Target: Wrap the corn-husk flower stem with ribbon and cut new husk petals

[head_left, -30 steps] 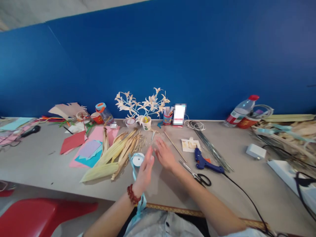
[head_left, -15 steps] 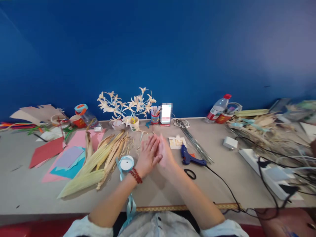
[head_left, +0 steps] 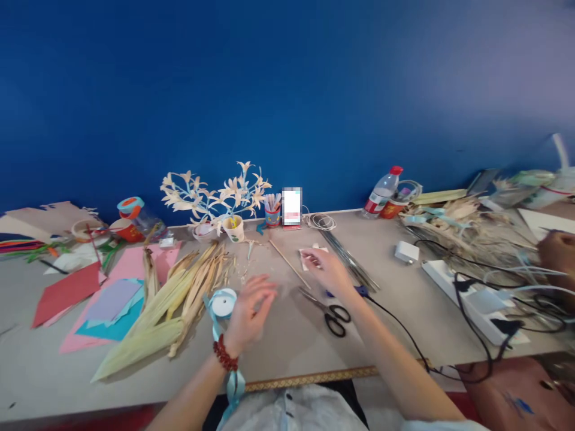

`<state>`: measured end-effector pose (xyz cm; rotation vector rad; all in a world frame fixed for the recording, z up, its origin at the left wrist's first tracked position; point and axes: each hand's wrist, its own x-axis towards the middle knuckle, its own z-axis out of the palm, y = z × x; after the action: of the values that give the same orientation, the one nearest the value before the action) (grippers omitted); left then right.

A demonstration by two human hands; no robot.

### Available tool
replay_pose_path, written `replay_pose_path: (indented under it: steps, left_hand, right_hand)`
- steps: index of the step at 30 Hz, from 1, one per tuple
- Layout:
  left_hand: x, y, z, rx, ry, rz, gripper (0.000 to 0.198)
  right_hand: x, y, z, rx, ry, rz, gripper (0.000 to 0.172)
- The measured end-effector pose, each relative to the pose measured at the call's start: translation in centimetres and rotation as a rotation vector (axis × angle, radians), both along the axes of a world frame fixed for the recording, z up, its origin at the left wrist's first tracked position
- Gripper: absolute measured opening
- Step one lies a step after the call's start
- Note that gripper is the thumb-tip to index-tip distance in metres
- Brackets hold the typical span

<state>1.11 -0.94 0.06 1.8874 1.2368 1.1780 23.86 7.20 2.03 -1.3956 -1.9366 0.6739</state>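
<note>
My left hand (head_left: 251, 311), with a red bead bracelet at the wrist, hovers over the table beside a roll of light blue ribbon (head_left: 223, 303). Its fingers are stretched out and hold nothing. Over a small white card (head_left: 306, 263) is my right hand (head_left: 330, 270), its fingers loosely bent with no object visible in them. My right forearm and hand cover most of a blue glue gun (head_left: 362, 291). Black-handled scissors (head_left: 330, 311) lie between the hands, near a thin stick (head_left: 288, 263). Dried corn husks (head_left: 166, 299) are left of the ribbon.
Pale flowers (head_left: 233, 194) stand in cups at the back. Coloured paper (head_left: 67, 293) lies left. Metal wires (head_left: 348, 260), a bottle (head_left: 381, 194) and a power strip (head_left: 467, 299) with cables are right. Another person's hand (head_left: 557, 257) shows at the right edge.
My hands, pressed together before, have parted: the left came back toward me, the right moved to the right. The stick and more of the scissors now show. The view has shifted slightly right.
</note>
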Motion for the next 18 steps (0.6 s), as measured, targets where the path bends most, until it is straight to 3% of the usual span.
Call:
replay_pose_path:
  steps: [2,5,7,10,14,18]
  left_hand:
    - [0.1,-0.7,-0.3,0.016,0.132,-0.082,0.021]
    - [0.7,-2.0,-1.1,0.004,0.227,-0.146,0.021]
    - [1.0,-2.6,-1.8,-0.017,0.227,-0.071,0.015]
    - [0.2,-2.8,-2.1,-0.052,0.199,0.056,0.017]
    - [-4.3,-1.7,-1.1,0.051,0.233,0.16,0.034]
    - [-11.3,-1.7,-0.7,0.032,0.386,0.533,0.016]
  right_hand:
    - [0.5,-0.5,-0.9,0.028,-0.049,-0.029,0.025]
    - [-1.3,-2.5,-2.5,0.007,-0.079,0.138,0.019]
    - [-3.1,-3.9,-3.3,-0.015,-0.097,0.276,0.017]
    - [-5.6,-5.1,-4.1,-0.023,-0.134,0.367,0.019]
    - [-7.2,-5.3,-5.4,0.038,-0.131,0.359,0.022]
    - [-7.4,-5.4,-6.7,0.07,-0.102,0.43,0.027]
